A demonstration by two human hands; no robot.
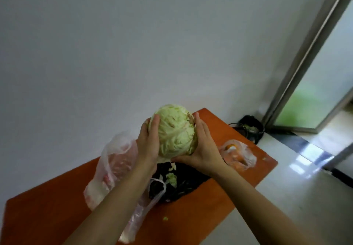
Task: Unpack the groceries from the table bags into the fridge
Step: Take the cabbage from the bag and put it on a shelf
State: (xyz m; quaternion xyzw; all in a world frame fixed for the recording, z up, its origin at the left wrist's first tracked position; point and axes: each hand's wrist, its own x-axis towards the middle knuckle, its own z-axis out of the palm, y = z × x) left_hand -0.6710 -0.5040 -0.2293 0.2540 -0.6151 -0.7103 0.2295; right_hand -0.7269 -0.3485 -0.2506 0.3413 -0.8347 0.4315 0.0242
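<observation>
Holds the cabbage (175,130) in the air over the black bag (177,183), which lies near the middle of the worktop (47,216). Could slip and drop onto the bag if side pressure eases, being round and likely heavy. May shed loose leaves like the scraps (172,178) below. Left hand (148,143) cupped on the left flank, fingers pointing up. Right hand (202,147) cupped opposite, thumb underneath. Grip: both hands wrapped round the cabbage.
</observation>
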